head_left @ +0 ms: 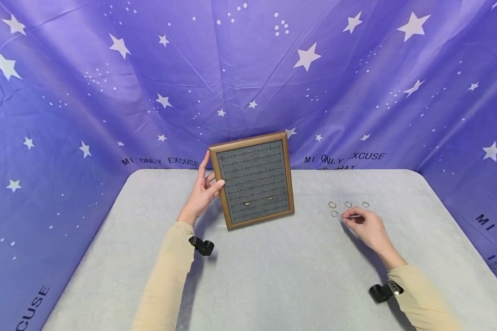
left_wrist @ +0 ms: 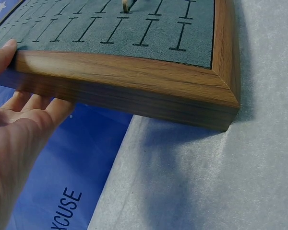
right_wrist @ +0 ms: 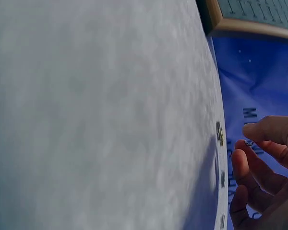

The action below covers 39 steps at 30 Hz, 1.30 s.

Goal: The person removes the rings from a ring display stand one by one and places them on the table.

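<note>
A wood-framed ring display board [head_left: 257, 177] with a dark grey slotted pad stands tilted on the table. My left hand [head_left: 200, 195] grips its left side, thumb on the front of the frame and fingers behind, as the left wrist view also shows. Two gold-toned rings, one at left [head_left: 247, 202] and one at right [head_left: 269, 197], sit in slots low on the pad. Over the table to the right, my right hand [head_left: 366, 227] pinches a small silvery ring [right_wrist: 249, 143] between thumb and fingertips. Close beside these fingertips lies a gold-toned ring [head_left: 334, 214].
Beyond the right hand, another gold-toned ring [head_left: 332, 205] and two silvery rings, one nearer [head_left: 348, 204] and one farther right [head_left: 365, 205], lie in a row. A purple star-printed cloth [head_left: 252, 69] hangs behind and around the pale grey table [head_left: 273, 276].
</note>
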{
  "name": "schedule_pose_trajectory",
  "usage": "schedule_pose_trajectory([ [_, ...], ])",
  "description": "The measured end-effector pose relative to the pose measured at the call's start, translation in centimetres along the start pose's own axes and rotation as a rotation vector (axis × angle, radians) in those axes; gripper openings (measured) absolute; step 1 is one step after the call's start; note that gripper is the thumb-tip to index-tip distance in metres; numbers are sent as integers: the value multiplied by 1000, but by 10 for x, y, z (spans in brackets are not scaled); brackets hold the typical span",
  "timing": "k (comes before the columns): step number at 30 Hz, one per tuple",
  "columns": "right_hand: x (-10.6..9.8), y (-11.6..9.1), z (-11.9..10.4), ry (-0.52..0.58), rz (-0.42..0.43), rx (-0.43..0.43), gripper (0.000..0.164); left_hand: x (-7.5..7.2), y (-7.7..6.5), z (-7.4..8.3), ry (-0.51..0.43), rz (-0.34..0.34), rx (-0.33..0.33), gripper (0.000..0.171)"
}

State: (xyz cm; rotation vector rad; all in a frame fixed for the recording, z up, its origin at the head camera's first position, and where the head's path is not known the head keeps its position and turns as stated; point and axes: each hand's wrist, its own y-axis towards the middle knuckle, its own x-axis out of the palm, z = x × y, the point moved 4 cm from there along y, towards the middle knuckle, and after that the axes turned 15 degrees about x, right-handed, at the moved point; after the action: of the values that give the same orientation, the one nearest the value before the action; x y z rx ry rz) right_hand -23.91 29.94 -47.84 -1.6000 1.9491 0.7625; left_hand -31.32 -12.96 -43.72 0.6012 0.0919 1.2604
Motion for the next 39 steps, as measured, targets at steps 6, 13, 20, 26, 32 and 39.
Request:
schedule_pose_trajectory([
  [6,-9,0,9,-5,36,-22,9,-1,1,-1,-4,2,8,89],
  [13,-13,6,15,-37,58,-27,10,-2,1,-1,19,-2,0,89],
  [20,-12,15,22,-80,39,-12,9,-2,0,-3,18,11,-16,89],
  [26,-11,21,26,-108,21,34,7,-1,-1,-3,26,6,-17,89],
  [32,-10,24,27,-126,8,50,6,-1,-1,-3,25,7,-15,89],
  [39,-10,26,27,-133,-13,49,5,-1,0,-1,34,12,-17,89],
])
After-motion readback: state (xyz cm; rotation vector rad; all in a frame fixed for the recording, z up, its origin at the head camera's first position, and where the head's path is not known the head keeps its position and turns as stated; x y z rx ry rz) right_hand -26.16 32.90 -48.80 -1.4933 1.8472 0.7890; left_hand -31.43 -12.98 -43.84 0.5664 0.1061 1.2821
